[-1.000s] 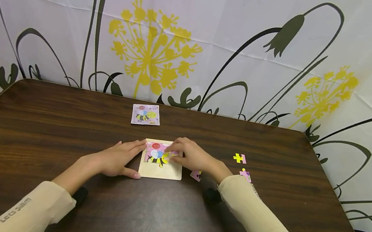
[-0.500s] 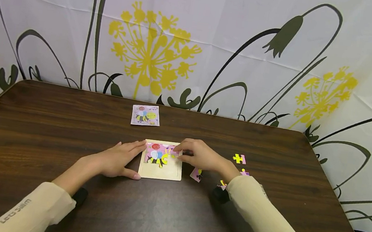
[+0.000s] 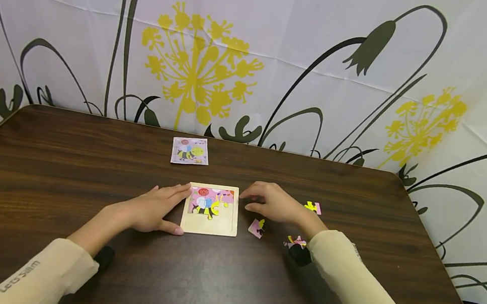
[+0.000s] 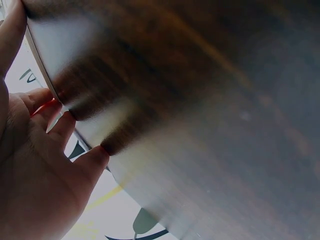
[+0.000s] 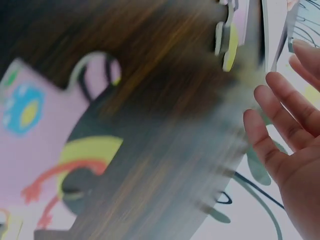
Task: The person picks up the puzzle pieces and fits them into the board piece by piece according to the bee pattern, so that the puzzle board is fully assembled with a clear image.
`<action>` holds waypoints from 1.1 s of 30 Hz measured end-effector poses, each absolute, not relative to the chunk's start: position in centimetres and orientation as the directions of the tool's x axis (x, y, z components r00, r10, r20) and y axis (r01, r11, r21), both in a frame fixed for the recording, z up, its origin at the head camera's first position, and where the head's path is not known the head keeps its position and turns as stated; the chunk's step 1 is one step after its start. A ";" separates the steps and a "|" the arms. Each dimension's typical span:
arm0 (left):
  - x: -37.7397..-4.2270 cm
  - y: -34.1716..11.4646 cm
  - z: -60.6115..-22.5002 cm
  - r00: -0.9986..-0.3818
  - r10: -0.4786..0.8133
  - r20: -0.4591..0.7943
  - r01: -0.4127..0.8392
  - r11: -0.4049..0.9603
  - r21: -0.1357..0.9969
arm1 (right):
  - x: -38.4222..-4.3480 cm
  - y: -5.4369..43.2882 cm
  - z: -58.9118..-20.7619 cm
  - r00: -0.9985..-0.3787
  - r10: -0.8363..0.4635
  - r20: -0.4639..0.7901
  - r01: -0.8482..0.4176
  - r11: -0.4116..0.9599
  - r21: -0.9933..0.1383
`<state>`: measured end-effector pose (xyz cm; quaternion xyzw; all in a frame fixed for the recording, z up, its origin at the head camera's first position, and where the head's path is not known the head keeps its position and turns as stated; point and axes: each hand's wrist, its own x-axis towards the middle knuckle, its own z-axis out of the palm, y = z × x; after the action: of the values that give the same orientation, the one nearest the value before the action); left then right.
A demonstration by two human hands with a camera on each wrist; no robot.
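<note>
A square wooden puzzle tray [image 3: 211, 228] lies on the table, its upper part filled with joined pieces [image 3: 206, 203] picturing a bee and a red balloon. My left hand [image 3: 154, 209] rests along the tray's left side, fingers stretched, fingertips at the upper corner and thumb at the lower one. Just beyond the right edge hovers my right hand [image 3: 271, 202], fingers slightly bent and nothing between them. Nearest to it is a loose pink puzzle piece [image 3: 256, 227]. In the right wrist view, another pink piece [image 5: 37, 135] with a blue flower appears large and close.
Further right lie a yellow and pink piece [image 3: 313, 208] and a multicoloured piece [image 3: 295, 240], the latter partly behind the black wrist camera [image 3: 299, 255]. A printed bee picture card [image 3: 191, 151] lies behind the tray. A flowered curtain [image 3: 298, 77] hangs at the table's far edge.
My right hand has moved right, off the tray, uncovering a pink piece in its upper right corner. The right sleeve now covers one loose piece. My left hand has stayed put.
</note>
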<state>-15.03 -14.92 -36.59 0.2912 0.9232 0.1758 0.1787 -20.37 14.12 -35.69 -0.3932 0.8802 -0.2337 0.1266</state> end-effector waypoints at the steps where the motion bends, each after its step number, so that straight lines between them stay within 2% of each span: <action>1: -15.0 -14.9 -36.6 -0.766 0.601 -0.227 0.475 0.768 0.428 | -20.4 14.3 -35.7 -0.661 -0.749 -0.041 -0.630 0.584 -0.512; 16: -15.1 -14.9 -36.4 -0.765 0.596 -0.243 0.463 0.772 0.435 | -20.9 17.5 -35.8 -0.698 -0.715 -0.041 -0.603 0.617 -0.506; 33: -15.1 -14.8 -36.5 -0.766 0.596 -0.240 0.467 0.774 0.428 | -21.1 24.3 -35.6 -0.818 -0.571 -0.071 -0.485 0.750 -0.449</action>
<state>-15.08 -14.85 -36.46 0.2877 0.9235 0.1744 0.1844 -21.09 24.29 -35.63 -0.2838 0.9299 -0.2104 0.1023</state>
